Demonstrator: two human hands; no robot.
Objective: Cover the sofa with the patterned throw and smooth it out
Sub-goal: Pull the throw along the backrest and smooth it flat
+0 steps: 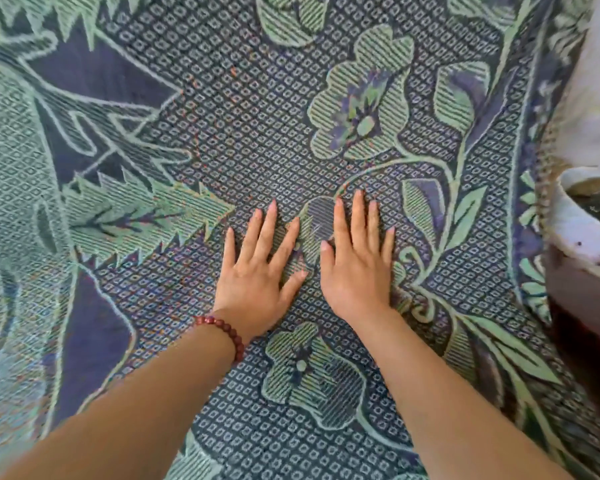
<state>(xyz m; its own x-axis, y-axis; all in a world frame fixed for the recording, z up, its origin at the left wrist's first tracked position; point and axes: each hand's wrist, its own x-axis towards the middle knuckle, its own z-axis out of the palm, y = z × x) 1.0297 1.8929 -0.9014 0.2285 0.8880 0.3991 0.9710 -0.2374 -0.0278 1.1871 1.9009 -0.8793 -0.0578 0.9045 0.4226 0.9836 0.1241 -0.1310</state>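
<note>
The patterned throw (243, 109), dark blue with pale green flowers and leaves, fills nearly the whole view and hides the sofa beneath it. My left hand (257, 271), a red bead bracelet on its wrist, lies flat on the throw with fingers spread and straight. My right hand (357, 261) presses flat beside it, a thumb's width apart, fingers straight. Both palms rest near the middle of the cloth, between two woven flowers. The fabric around them looks flat, with a slight ridge between the hands.
At the right edge the throw's border drops away beside a white object (589, 237) with dark spots. Above it is a pale surface (596, 81). A dark reddish gap (586, 341) shows below the white object.
</note>
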